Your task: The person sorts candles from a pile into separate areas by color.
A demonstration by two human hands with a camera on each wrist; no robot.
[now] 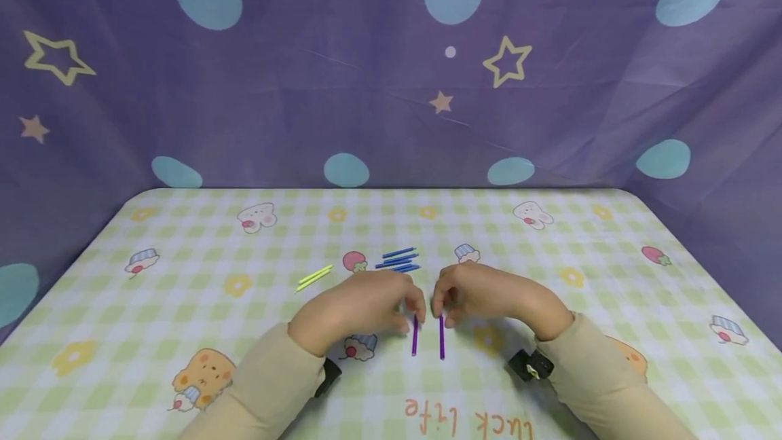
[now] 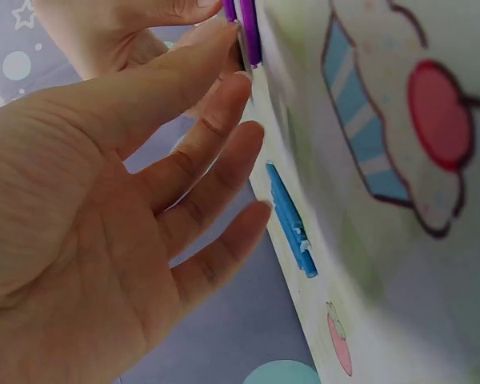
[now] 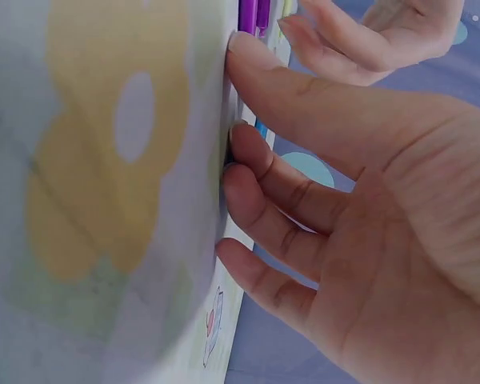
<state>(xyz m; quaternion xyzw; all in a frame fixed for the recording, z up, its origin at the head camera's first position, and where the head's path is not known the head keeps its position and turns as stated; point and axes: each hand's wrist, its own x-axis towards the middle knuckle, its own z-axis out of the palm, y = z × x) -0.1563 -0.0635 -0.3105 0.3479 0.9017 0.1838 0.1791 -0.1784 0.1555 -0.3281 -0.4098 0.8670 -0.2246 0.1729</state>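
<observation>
Two thin purple sticks lie side by side on the tablecloth, roughly parallel with a small gap. My left hand (image 1: 366, 299) pinches the far end of the left purple stick (image 1: 414, 343) between thumb and forefinger. At the other one, the right purple stick (image 1: 442, 343), my right hand (image 1: 489, 290) has its thumb and forefinger on either side of the far end. The other fingers of each hand are bent loosely, as both wrist views show. Beyond the hands lies a loose group of several blue sticks (image 1: 398, 261).
Two yellow sticks (image 1: 314, 278) lie slanted left of the blue group. A green-and-white checked tablecloth (image 1: 183, 297) with printed cakes, bears and flowers covers the table. Behind its far edge hangs a purple curtain (image 1: 366, 107). A dark strap (image 1: 530, 365) sits at the right wrist.
</observation>
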